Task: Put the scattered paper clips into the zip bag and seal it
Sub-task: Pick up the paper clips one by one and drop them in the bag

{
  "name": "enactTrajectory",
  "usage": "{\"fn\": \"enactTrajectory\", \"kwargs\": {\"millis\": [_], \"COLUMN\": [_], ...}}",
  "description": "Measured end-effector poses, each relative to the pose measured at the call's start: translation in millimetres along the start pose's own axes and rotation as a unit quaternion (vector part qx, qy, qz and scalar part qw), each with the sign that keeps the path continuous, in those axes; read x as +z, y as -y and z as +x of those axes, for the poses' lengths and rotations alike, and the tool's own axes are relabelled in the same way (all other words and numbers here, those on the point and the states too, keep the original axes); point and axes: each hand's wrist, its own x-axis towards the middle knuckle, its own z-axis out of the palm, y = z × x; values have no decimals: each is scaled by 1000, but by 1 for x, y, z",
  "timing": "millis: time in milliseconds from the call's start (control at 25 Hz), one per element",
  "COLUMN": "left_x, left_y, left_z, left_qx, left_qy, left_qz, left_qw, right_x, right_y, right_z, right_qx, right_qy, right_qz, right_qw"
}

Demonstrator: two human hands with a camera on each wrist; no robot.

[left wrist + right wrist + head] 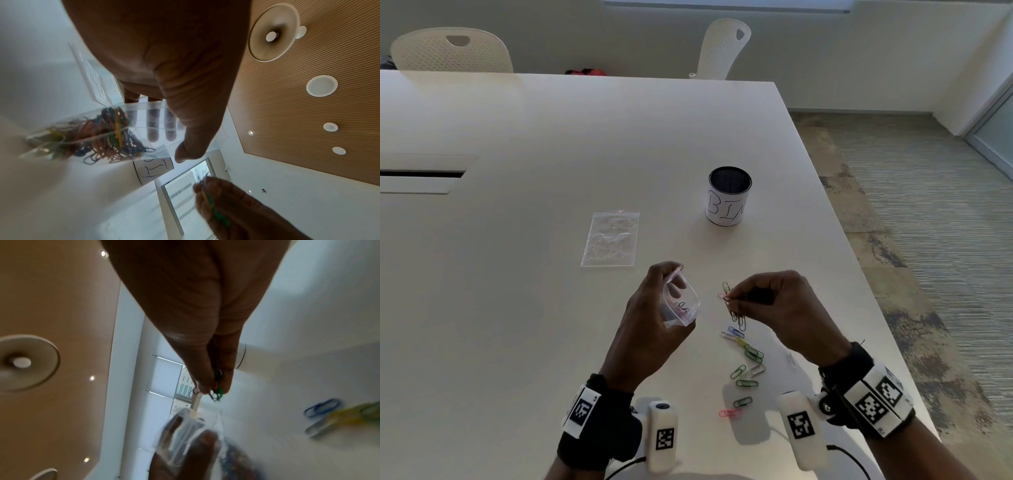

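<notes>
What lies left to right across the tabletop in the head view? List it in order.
Flat zip bag lying on the table, left hand holding the open zip bag, right hand pinching paper clips.

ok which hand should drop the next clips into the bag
Right. The right hand already pinches a few paper clips beside the zip bag, while the left hand grips that bag with its mouth open.
</notes>
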Motion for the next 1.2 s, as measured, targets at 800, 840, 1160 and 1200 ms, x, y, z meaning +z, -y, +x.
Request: {"fn": "enactTrajectory", "kwargs": {"millis": [800,840,1160,1200], "left_x": [2,2,0,0], "left_y": [-4,-4,-3,-3], "left_z": [-3,-3,0,0], "left_qx": [-19,-12,-6,-5], "left_qy": [7,7,2,2], "left_qz": [1,2,-20,-19], "left_qw": [1000,1000,1000,1000], "right_x": [45,39,-31,-36], "right_y": [65,65,6,-4], "right_z": [15,15,-24,-34], "right_qx": [-127,-130,41,77], "right_qy": [8,-6,8,34], "right_qz": [-145,-143,-267,-296], "right_qw": [981,981,963,951]}}
